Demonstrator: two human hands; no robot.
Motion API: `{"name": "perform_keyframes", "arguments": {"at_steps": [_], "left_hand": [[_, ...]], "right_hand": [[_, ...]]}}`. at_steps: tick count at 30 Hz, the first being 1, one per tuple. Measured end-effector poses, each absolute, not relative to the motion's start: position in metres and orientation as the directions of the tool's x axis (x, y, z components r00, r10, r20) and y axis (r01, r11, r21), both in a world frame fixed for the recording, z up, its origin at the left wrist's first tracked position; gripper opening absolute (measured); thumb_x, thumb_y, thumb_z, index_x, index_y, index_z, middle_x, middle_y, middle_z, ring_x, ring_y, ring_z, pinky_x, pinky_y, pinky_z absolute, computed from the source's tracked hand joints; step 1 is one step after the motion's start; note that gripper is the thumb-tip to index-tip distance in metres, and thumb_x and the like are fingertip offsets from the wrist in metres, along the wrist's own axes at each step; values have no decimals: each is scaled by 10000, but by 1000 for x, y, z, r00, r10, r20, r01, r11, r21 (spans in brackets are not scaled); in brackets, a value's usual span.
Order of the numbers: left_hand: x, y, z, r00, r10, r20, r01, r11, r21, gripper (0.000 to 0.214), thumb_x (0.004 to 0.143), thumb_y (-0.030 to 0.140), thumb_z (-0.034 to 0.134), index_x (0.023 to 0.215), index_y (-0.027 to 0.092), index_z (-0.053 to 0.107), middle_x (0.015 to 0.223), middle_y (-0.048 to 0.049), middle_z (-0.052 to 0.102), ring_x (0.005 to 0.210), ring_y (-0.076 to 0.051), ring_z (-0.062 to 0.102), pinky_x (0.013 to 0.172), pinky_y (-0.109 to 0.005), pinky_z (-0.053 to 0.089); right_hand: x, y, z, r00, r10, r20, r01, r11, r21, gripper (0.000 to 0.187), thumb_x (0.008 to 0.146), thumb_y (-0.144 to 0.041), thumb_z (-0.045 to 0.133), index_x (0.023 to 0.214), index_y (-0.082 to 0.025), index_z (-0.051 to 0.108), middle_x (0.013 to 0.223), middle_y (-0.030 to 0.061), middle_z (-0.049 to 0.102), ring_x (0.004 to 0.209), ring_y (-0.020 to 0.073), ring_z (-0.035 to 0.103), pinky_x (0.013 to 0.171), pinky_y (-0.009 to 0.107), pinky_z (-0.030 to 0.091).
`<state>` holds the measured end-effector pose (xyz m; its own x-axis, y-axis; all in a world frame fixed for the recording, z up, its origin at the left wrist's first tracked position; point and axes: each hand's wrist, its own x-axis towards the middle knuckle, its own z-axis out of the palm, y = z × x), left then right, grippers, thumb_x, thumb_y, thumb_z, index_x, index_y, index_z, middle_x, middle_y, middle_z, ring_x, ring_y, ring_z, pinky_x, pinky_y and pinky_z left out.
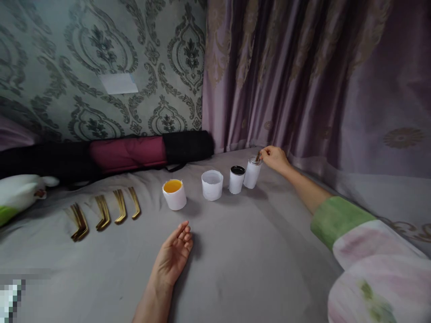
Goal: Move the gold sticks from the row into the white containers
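Brown and narrow, a strip stands at the mouth of the rightmost white can, its long axis near upright, top leaning slightly right, lower end hidden at the rim. The right hand pinches its upper end between thumb and fingers; the left hand is empty and half open, fingers loosely curled, near the yellow-filled tub.

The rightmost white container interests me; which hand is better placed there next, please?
Probably the right hand: it seems to pinch a brown piece at the container; the left hand is farther away.
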<state>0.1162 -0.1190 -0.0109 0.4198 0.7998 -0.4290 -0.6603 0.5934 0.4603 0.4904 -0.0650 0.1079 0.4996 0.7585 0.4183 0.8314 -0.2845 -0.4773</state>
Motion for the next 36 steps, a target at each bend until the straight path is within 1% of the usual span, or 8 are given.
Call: {"name": "perform_keyframes", "arguments": {"at_steps": [5,8,14,19,23,30,36], "left_hand": [[116,-119,-12,425,806,-413,-664,587,464,146,776,79,473,859,86,593,711,-38,531,536,-59,473,434,-175,400],[116,-119,-12,427,809,-405,-668,584,462,146,778,80,473,863,85,591,711,-36,528,539,-59,469,438,-174,398],[116,-120,-11,425,812,-401,-662,581,473,144,775,80,479,863,86,593,706,-37,524,540,-62,470,427,-171,389],[116,-119,-13,430,811,-396,-661,582,474,141,773,84,488,867,81,593,711,-34,522,546,-58,467,436,-170,396],[116,-119,-13,425,810,-404,-665,582,467,144,771,82,494,880,75,589,723,-32,518,554,-59,465,439,-171,395],[115,-120,-14,425,808,-407,-662,584,469,144,773,90,500,887,76,587,735,-32,515,562,-61,462,446,-175,397],[115,-119,-15,425,812,-400,-665,580,471,148,774,85,497,892,74,586,741,-33,513,564,-60,460,440,-176,389]], "right_hand": [[494,-64,105,486,782,389,830,-276,-484,222,738,-257,446,701,-173,648,691,37,664,603,141,563,563,242,394],[493,-64,106,501,774,387,817,-276,-506,224,733,-262,450,677,-166,644,672,36,656,561,130,543,537,236,384],[491,-65,107,525,755,393,783,-246,-571,190,722,-246,464,703,-156,631,671,36,655,513,111,539,522,228,401],[496,-62,102,550,751,366,739,-234,-632,178,735,-241,462,793,-142,598,703,40,663,440,88,521,479,223,408],[499,-59,100,557,748,361,726,-229,-648,171,744,-238,465,811,-135,584,719,43,665,440,76,522,454,198,395],[498,-59,100,519,782,346,725,-189,-662,161,763,-228,461,830,-135,573,747,45,663,446,65,518,431,176,376],[498,-60,105,532,786,316,716,-218,-663,163,758,-208,464,834,-124,581,747,58,662,437,64,513,411,176,367]]}}
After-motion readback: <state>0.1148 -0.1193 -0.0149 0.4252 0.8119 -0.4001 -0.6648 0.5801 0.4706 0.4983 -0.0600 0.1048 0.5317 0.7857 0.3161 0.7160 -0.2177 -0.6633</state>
